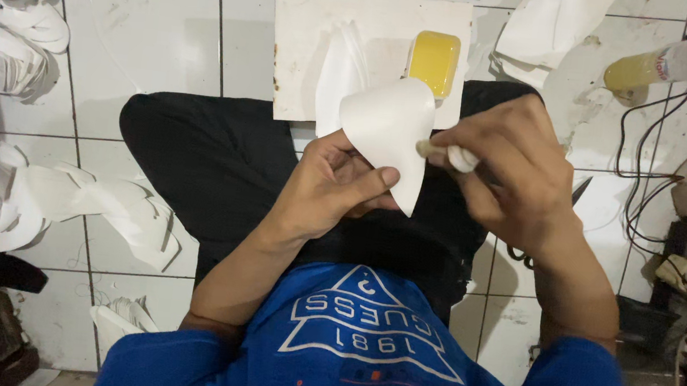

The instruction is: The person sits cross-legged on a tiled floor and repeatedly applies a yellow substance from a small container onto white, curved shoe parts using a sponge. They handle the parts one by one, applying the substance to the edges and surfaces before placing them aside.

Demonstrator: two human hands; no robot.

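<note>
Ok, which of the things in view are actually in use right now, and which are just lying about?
In use:
left hand holding the white cut piece
right hand holding the small brush at its edge
yellow glue tub on the white board

Lying about:
stacks of white pieces
squeeze bottle
black cables

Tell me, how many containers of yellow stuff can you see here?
2: a small yellow tub on the white board ahead of the hands, and a bottle lying on the tiles at far right. Clutter may hide others.
</note>
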